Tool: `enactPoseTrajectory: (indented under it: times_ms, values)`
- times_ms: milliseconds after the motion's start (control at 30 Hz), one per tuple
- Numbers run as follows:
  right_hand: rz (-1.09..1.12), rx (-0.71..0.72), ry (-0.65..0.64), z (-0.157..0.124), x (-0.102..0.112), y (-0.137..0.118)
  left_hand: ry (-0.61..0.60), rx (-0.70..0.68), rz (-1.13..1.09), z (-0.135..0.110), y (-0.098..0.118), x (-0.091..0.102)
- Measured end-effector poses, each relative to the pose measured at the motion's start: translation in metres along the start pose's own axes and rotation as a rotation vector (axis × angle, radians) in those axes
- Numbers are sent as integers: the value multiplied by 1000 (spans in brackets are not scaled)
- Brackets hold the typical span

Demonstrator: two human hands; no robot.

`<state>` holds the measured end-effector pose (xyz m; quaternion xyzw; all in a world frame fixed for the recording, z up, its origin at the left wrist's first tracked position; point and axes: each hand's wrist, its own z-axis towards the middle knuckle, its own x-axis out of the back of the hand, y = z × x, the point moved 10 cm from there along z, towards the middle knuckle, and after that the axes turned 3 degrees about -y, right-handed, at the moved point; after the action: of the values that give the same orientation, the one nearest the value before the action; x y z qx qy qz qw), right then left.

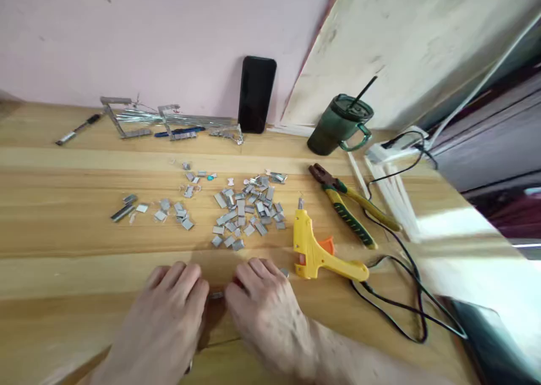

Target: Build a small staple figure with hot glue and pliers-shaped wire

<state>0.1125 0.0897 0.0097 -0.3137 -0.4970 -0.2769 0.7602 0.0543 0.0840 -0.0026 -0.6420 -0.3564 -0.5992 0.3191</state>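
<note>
My left hand (163, 320) and my right hand (264, 309) are close together near the table's front edge. Both have their fingers curled down. A narrow grey metal-looking strip (217, 295) shows in the gap between them, its ends covered by my fingers. The fingertips are mostly hidden from above. Just beyond the hands lies a loose heap of small silvery rectangular pieces (240, 207). To the right of my right hand rests a yellow glue gun (310, 247) with an orange trigger, and a bit of silvery material (284, 272) pokes out beside the knuckles.
Pliers (350, 210) with green-yellow handles lie at right, near a black cord (416, 278) and white sticks (399, 199). A green lidded mug (333, 125) and a black phone (256, 94) stand by the wall. Angular silvery frames (114, 120), thin rods (198, 120) and a pen (78, 130) lie at back left.
</note>
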Motion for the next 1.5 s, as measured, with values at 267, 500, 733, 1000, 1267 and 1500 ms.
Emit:
enactPoseTrajectory:
  times_ms: [267,500,733,1000,1267,1500]
  values:
    - [13,8,-38,1,3,1,-69,13,-54,7,0,-4]
    - [3,11,-49,-1,0,2,-83,17,-61,7,-1,-6]
    - [1,10,-53,-2,-1,1,-187,54,-85,3,-5,-15]
    - [-7,5,-61,-2,-3,2,-32,114,-143,-5,-29,4]
    - [2,9,-47,-3,-3,2,-288,175,-277,-5,-47,-10]
    - [58,-29,-125,-2,-1,9,-411,214,-375,-3,-38,-20]
